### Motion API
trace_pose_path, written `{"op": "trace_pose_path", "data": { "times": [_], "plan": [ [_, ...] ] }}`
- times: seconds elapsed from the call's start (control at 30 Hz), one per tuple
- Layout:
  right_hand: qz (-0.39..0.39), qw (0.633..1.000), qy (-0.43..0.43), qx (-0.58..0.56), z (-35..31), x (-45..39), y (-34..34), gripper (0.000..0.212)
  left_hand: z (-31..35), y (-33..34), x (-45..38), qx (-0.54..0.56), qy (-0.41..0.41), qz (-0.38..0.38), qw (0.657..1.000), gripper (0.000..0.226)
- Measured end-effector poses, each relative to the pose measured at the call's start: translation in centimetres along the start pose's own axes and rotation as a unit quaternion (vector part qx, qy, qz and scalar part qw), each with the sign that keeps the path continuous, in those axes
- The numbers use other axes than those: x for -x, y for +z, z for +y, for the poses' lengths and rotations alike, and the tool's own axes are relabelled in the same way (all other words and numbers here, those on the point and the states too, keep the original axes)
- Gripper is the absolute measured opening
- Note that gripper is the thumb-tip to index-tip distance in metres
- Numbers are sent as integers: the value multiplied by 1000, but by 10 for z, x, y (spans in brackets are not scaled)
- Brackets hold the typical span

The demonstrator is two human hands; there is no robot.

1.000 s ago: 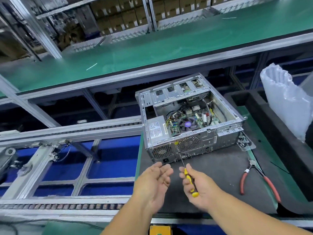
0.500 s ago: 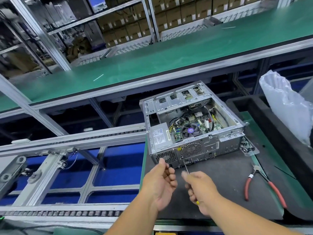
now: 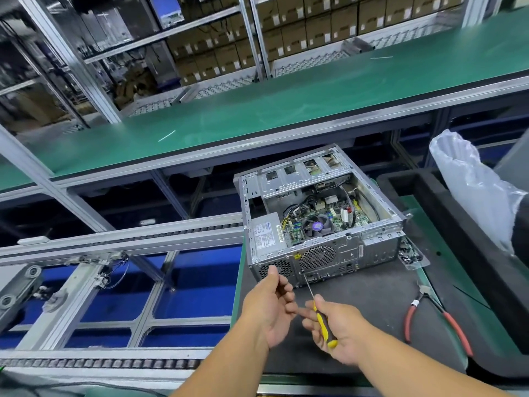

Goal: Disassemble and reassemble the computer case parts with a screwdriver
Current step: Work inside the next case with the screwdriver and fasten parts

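Now that the right hand (image 3: 340,329) has regripped the screwdriver (image 3: 323,324) with its tip at the computer case (image 3: 323,247) rear, the left hand (image 3: 270,306), loosely curled and empty beside it, suggests a screw comes next.

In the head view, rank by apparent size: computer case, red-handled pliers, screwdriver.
1. computer case, clearly largest.
2. red-handled pliers.
3. screwdriver, in the right hand; it is partly hidden and nearer the camera, so its rank below the pliers is unsure.
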State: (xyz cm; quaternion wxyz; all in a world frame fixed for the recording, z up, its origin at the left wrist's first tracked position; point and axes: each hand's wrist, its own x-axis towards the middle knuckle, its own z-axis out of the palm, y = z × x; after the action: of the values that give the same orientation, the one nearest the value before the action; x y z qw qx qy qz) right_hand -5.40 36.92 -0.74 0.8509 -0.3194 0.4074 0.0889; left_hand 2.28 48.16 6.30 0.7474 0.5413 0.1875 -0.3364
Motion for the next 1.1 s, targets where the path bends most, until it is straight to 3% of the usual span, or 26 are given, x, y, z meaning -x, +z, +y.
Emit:
{"op": "trace_pose_path", "data": {
  "times": [0.17, 0.27, 0.4, 0.6, 0.97, 1.1],
  "plan": [
    [-3, 999, 20, 38, -6, 4, 1, 33, 2, -1, -7, 7, 18, -3, 1000, 22],
    [7, 997, 8, 82, -8, 9, 2, 36, 2, -2, -12, 6, 11, 5, 1000, 27],
    [73, 971, -96, 207, -5, 17, -1, 37, -5, -2, -22, -15, 8, 45, 999, 36],
    [42, 922, -212, 322, -1, 42, 1, 32, -8, 15, -31, -45, 26, 62, 997, 29],
    [63, 900, -242, 357, -5, 62, -2, 29, -12, 36, -31, -18, 14, 7, 1000, 24],
    [59, 918, -231, 316, -4, 64, 3, 30, -13, 40, -28, -10, 6, -3, 1000, 26]
  ]
}}
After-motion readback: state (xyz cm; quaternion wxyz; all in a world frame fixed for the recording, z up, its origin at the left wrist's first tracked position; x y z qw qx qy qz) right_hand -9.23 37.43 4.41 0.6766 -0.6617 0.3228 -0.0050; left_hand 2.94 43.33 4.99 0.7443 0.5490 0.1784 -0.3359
